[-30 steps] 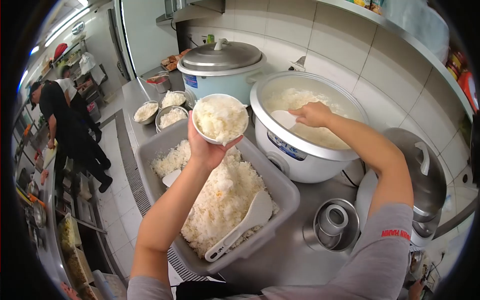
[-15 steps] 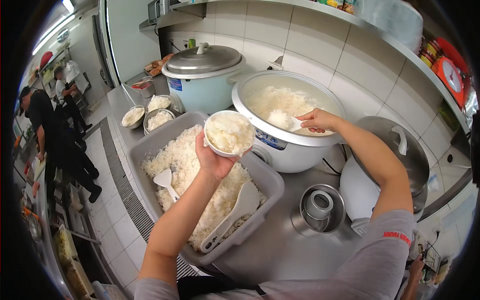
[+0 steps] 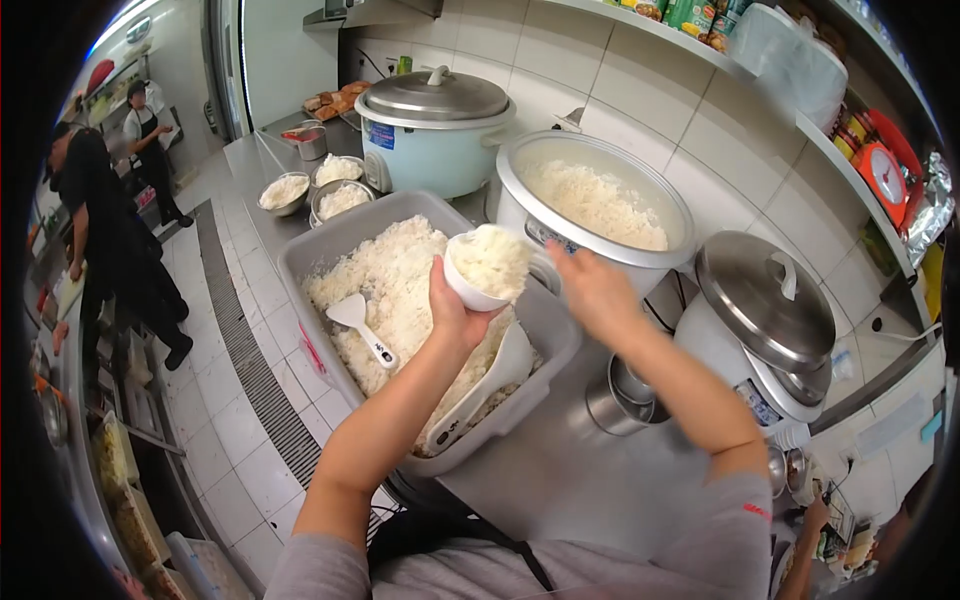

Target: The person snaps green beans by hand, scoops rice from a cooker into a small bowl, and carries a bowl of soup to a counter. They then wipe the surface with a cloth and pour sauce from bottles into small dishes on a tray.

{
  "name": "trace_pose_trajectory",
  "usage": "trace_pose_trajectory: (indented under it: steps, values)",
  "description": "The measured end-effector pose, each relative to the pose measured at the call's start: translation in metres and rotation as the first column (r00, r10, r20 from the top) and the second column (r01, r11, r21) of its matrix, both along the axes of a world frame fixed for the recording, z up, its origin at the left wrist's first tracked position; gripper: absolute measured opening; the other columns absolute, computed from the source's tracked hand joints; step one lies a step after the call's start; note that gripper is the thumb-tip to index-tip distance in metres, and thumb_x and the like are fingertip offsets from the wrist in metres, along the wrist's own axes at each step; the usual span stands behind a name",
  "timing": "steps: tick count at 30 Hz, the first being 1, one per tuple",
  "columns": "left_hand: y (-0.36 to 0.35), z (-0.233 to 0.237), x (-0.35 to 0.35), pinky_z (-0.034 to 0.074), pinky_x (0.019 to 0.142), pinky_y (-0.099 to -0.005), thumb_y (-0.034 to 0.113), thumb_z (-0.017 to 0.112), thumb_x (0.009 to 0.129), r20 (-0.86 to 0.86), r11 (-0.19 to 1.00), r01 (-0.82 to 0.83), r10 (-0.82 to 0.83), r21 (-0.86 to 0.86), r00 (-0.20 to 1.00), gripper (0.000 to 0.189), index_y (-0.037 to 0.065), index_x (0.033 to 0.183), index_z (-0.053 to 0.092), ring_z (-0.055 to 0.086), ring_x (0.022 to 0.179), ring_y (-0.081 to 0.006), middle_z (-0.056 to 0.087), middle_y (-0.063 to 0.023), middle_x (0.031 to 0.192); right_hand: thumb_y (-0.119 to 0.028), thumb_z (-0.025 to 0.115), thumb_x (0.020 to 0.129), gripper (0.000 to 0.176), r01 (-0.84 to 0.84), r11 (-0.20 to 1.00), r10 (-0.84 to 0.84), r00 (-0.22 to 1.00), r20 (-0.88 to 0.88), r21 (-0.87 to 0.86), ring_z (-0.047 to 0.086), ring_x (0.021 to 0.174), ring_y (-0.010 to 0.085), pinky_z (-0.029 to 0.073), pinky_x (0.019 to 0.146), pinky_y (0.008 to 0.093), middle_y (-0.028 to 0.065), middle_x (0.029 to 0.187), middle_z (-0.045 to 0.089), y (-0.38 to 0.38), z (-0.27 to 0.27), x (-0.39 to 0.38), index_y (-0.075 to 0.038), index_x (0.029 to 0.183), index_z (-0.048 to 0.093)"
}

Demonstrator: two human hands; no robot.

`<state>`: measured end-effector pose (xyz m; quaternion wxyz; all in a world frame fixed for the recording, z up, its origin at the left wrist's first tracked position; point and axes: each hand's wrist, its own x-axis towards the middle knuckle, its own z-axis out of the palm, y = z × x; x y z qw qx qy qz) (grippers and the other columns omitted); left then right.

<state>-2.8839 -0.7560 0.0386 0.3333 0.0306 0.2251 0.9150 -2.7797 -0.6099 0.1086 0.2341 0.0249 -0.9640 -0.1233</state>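
Observation:
My left hand holds a white bowl heaped with rice, tilted above a grey tub of rice. Just right of the bowl, my right hand is closed and smeared by motion; what it grips is too blurred to make out. Behind it stands an open cooker with rice inside. A small white paddle and a large white scoop lie on the tub's rice.
A lidded cooker stands at the back, another at the right. Rice bowls sit at the back left. Metal pots stand right of the tub. Two people are at the left.
My right hand has come out of the open cooker and moved left and down beside the bowl. The bowl has tilted, its rice now heaped higher. The view has shifted.

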Motion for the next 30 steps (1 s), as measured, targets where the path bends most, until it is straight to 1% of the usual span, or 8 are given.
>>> trace_pose_trajectory:
  steps: [4, 6, 15, 19, 23, 25, 28, 30]
  values:
    - [-0.019, -0.015, 0.003, 0.029, 0.093, -0.0538, 0.058, 0.024, 0.083, 0.082, 0.999, 0.004, 0.000, -0.048, 0.997, 0.062, 0.017, 0.127, 0.038, 0.039, 0.118, -0.0295, 0.041, -0.0062, 0.129, -0.007, 0.048, 0.073, 0.053, -0.015, 0.999, 0.008, 0.991, -0.131, -0.050, 0.058, 0.070, 0.0269, 0.049, 0.058, 0.0349, 0.0129, 0.086, 0.050, -0.055, -0.054, 0.014, -0.003, 0.125, 0.039]
    - [-0.020, -0.026, -0.001, 0.033, 0.093, -0.0507, 0.057, 0.024, 0.083, 0.085, 0.999, 0.021, -0.016, -0.048, 0.996, 0.061, 0.016, 0.124, 0.041, 0.042, 0.114, -0.0285, 0.045, -0.0059, 0.126, -0.003, 0.048, 0.070, 0.063, 0.080, 0.967, -0.082, 0.997, -0.001, -0.241, 0.055, 0.077, 0.0289, 0.048, 0.065, 0.0373, 0.0142, 0.087, 0.048, -0.084, -0.072, 0.021, -0.003, 0.131, 0.030]
    - [-0.029, -0.043, 0.014, 0.038, 0.091, -0.0471, 0.053, 0.028, 0.084, -0.037, 0.960, 0.278, -0.279, -0.011, 0.960, 0.056, 0.016, 0.125, 0.041, 0.044, 0.113, -0.0286, 0.045, -0.0070, 0.125, -0.004, 0.047, 0.074, 0.054, 0.100, 0.798, -0.300, 0.921, -0.248, -0.594, 0.058, 0.063, 0.0301, 0.049, 0.055, 0.0381, 0.0159, 0.086, 0.049, -0.143, -0.061, 0.069, -0.002, 0.127, 0.036]
    - [-0.028, -0.052, 0.019, 0.041, 0.089, -0.0491, 0.051, 0.030, 0.083, -0.058, 0.929, 0.367, -0.364, 0.052, 0.930, 0.055, 0.016, 0.125, 0.041, 0.045, 0.112, -0.0290, 0.045, -0.0079, 0.125, -0.006, 0.045, 0.081, 0.046, 0.306, 0.801, -0.423, 0.898, -0.124, -0.514, 0.057, 0.063, 0.0316, 0.049, 0.056, 0.0393, 0.0151, 0.083, 0.051, -0.168, -0.086, 0.067, -0.002, 0.126, 0.037]
    - [-0.030, -0.047, 0.028, 0.037, 0.091, -0.0539, 0.048, 0.031, 0.082, -0.026, 0.915, 0.399, -0.398, 0.064, 0.917, 0.055, 0.014, 0.125, 0.041, 0.043, 0.115, -0.0318, 0.044, -0.0080, 0.127, -0.009, 0.048, 0.082, 0.047, 0.211, 0.683, -0.441, 0.882, -0.166, -0.699, 0.058, 0.069, 0.0330, 0.048, 0.062, 0.0401, 0.0199, 0.088, 0.054, -0.170, -0.088, 0.079, 0.001, 0.126, 0.036]
    - [-0.032, -0.041, 0.035, 0.035, 0.093, -0.0530, 0.046, 0.031, 0.083, -0.046, 0.908, 0.406, -0.404, 0.098, 0.914, 0.056, 0.013, 0.126, 0.040, 0.039, 0.118, -0.0320, 0.042, -0.0077, 0.129, -0.010, 0.051, 0.081, 0.049, -0.016, 0.733, -0.509, 0.650, -0.564, -0.680, 0.058, 0.078, 0.0360, 0.046, 0.069, 0.0399, 0.0248, 0.096, 0.055, -0.161, -0.094, 0.082, 0.002, 0.126, 0.035]
    - [-0.032, -0.041, 0.037, 0.036, 0.094, -0.0499, 0.046, 0.031, 0.083, -0.055, 0.891, 0.414, -0.412, 0.184, 0.910, 0.055, 0.012, 0.125, 0.041, 0.040, 0.118, -0.0303, 0.044, -0.0075, 0.128, -0.011, 0.053, 0.081, 0.048, 0.068, 0.431, -0.663, 0.700, -0.264, -0.900, 0.056, 0.084, 0.0386, 0.045, 0.074, 0.0387, 0.0266, 0.099, 0.054, -0.160, -0.093, 0.083, 0.003, 0.124, 0.038]
    - [-0.029, -0.042, 0.035, 0.035, 0.096, -0.0472, 0.046, 0.031, 0.083, -0.022, 0.916, 0.370, -0.371, 0.155, 0.928, 0.056, 0.011, 0.125, 0.042, 0.041, 0.118, -0.0297, 0.045, -0.0085, 0.126, -0.010, 0.052, 0.080, 0.046, 0.118, 0.375, -0.633, 0.758, -0.161, -0.920, 0.055, 0.087, 0.0405, 0.045, 0.076, 0.0392, 0.0277, 0.101, 0.053, -0.171, -0.094, 0.073, 0.005, 0.122, 0.039]
